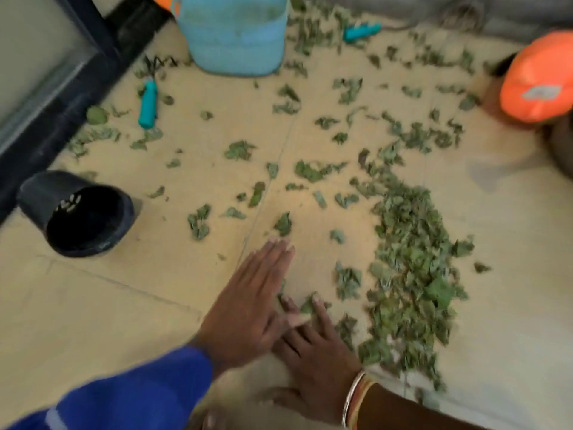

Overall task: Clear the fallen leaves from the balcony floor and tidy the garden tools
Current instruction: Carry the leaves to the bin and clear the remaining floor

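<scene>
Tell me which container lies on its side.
The black pot at left: it is tipped over, its dark mouth facing the camera. The blue bucket at top stands upright.

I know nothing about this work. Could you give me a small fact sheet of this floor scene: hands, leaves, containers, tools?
left hand: flat, fingers straight, partly over the right hand
right hand: fingers spread, touching leaves; bangles at wrist
leaf pile: heaped right of both hands
loose leaves: scattered over the tiled floor
black pot: on its side, far left
blue bucket: upright, top
teal-handled tools: one left of bucket, one right of it, both on the floor
</scene>
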Demonstrator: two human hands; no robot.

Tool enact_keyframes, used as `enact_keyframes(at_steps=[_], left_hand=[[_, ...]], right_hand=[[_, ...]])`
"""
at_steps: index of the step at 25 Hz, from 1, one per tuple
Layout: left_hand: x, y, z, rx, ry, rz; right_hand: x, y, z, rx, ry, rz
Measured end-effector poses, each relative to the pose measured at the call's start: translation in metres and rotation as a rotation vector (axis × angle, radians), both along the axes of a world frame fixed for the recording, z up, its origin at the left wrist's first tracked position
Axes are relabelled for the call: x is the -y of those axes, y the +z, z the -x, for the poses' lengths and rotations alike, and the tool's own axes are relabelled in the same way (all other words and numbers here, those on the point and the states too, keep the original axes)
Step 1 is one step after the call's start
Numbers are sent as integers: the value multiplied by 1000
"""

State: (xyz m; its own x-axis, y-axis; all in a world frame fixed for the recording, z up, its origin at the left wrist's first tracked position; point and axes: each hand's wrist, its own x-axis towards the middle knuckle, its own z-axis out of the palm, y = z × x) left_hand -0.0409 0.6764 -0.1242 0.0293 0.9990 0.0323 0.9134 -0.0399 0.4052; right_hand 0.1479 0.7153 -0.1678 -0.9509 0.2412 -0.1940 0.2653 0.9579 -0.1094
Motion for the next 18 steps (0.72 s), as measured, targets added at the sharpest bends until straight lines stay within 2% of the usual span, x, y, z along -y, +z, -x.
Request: enact_keyframes(at_steps=[3, 6, 11, 14, 16, 18], left_hand=[[-11, 1, -4, 61, -8, 7], [-38, -3, -10, 37, -62, -29], [-103, -4, -51, 24, -283, -51], [-159, -8, -86, -74, -470, -71], [-196, -12, -102, -143, -519, -42], [-228, -20, -108, -200, -510, -45]], right_hand=[[-21, 3, 14, -19, -145, -5], [-47, 9, 12, -45, -344, -48], [-81, 35, -52, -108, -895, -157], [-69, 33, -110, -100, -1231, -112], [-46, 28, -123, -83, -1277, -34], [-30, 19, -118, -77, -1182, -1]])
